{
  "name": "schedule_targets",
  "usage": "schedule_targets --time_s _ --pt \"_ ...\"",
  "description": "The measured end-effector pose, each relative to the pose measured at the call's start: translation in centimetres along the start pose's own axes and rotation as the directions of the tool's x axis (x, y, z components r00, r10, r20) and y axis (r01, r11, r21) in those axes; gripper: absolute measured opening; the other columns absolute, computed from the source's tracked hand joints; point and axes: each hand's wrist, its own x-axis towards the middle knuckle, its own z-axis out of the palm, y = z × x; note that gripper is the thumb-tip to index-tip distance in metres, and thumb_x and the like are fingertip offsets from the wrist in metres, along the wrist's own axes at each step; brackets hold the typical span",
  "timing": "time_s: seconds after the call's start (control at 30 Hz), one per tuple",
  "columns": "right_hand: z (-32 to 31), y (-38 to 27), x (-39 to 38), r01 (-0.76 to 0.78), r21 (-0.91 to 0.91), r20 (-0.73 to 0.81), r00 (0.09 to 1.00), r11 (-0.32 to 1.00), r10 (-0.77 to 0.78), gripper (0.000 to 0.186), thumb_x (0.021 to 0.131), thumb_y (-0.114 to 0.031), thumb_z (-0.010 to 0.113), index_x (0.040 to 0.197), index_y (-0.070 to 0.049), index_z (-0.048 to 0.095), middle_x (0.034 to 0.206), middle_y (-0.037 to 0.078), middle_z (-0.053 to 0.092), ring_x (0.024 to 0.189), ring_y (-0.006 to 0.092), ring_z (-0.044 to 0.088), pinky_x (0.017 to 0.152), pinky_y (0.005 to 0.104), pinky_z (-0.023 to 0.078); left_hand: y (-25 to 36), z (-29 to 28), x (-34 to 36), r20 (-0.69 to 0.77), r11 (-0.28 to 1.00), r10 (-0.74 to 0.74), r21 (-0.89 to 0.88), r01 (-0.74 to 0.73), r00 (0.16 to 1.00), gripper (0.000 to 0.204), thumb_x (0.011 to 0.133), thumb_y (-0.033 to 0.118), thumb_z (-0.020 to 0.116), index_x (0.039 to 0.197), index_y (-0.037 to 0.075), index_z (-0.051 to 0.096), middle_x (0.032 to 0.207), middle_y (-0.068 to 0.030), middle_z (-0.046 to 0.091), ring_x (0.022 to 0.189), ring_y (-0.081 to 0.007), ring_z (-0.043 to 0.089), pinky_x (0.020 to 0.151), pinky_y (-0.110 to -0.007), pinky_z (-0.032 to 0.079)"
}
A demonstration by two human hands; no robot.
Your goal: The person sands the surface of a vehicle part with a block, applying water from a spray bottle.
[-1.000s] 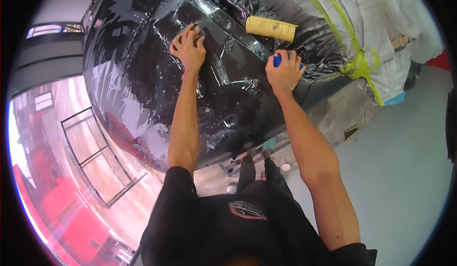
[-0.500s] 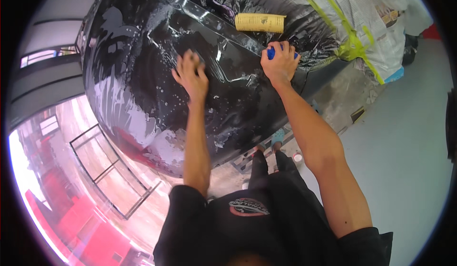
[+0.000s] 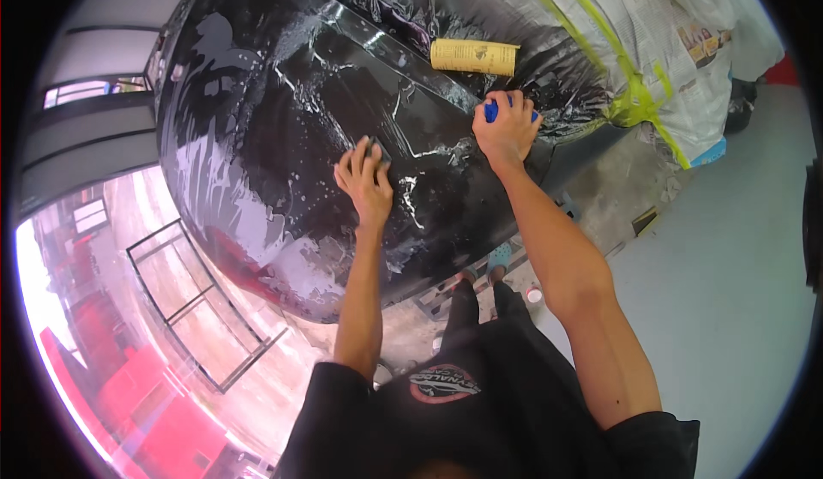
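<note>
A wet, glossy black curved car panel [image 3: 283,162] has water streaks across it. My left hand [image 3: 364,179] presses a small dark pad [image 3: 378,150] on the middle of the panel, fingers curled over it. My right hand [image 3: 506,132] grips a blue sponge [image 3: 491,111] higher and to the right, beside crumpled plastic sheeting [image 3: 561,97]. A curled yellow paper sheet [image 3: 471,55], perhaps sandpaper, lies just above my right hand.
Newspaper masking [image 3: 651,33] with lime-green tape [image 3: 634,112] covers the upper right. A black metal frame [image 3: 201,312] stands on the lower left. My feet are below the panel's edge, near a small white container [image 3: 534,295]. A grey surface [image 3: 711,265] spans the right.
My left hand has moved down the panel, toward me, with the dark pad. My right hand stays on the blue sponge near the same spot; the view has shifted slightly.
</note>
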Motion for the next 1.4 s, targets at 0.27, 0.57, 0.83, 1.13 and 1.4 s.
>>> schedule_targets --time_s 0.27,0.57,0.83,1.13,1.4 --pt "0.1 -2.2 -0.2 0.032 0.038 -0.003 0.999 0.999 -0.032 0.022 0.084 -0.035 0.070 0.101 -0.020 0.071 0.113 0.004 0.063 0.110 0.0296 0.058 0.100 0.0500 0.041 -7.7 0.0 13.9 -0.128 0.999 -0.004 0.044 0.010 0.992 0.031 0.089 0.013 0.073 0.120 0.013 0.072 0.138 -0.0037 0.065 0.129 -0.0319 0.051 0.114 -0.047 0.031" --pt "0.4 -2.2 0.7 0.029 0.031 0.003 1.000 0.999 -0.029 0.023 0.084 -0.035 0.070 0.101 -0.020 0.072 0.114 0.004 0.064 0.112 0.0290 0.058 0.100 0.0495 0.041 -8.4 -1.1 10.6 -0.082 0.999 0.038 -0.001 -0.038 0.996 0.034 0.086 0.011 0.074 0.119 0.016 0.071 0.140 -0.0038 0.064 0.128 -0.0341 0.052 0.114 -0.049 0.031" --pt "0.6 0.5 0.2 0.004 0.003 -0.009 1.000 1.000 -0.004 0.022 0.084 -0.035 0.071 0.100 -0.020 0.071 0.113 0.004 0.063 0.112 0.0293 0.058 0.098 0.0490 0.041 -2.2 -0.7 -0.7 0.019 0.999 -0.017 0.044 0.016 1.000 0.034 0.080 0.007 0.076 0.113 0.012 0.074 0.139 -0.0039 0.065 0.126 -0.0308 0.054 0.114 -0.045 0.034" --pt "0.5 -0.8 -0.2 0.029 0.009 -0.004 1.000 1.000 -0.029 0.021 0.084 -0.034 0.072 0.100 -0.020 0.071 0.112 0.004 0.063 0.111 0.0293 0.059 0.099 0.0493 0.041 -7.9 -0.6 9.0 -0.075 0.999 -0.034 -0.040 0.031 0.997 0.036 0.084 0.012 0.072 0.120 0.014 0.072 0.142 -0.0017 0.063 0.129 -0.0322 0.049 0.114 -0.048 0.030" --pt "0.8 -1.8 0.0 0.050 0.003 -0.009 0.999 0.999 -0.050 0.021 0.084 -0.034 0.071 0.101 -0.021 0.071 0.112 0.004 0.063 0.111 0.0290 0.059 0.097 0.0498 0.042 -11.4 -2.1 11.5 -0.223 0.997 -0.057 0.036 0.066 0.973 0.044 0.082 0.012 0.078 0.125 0.013 0.070 0.127 -0.0076 0.067 0.118 -0.0327 0.053 0.108 -0.049 0.035"
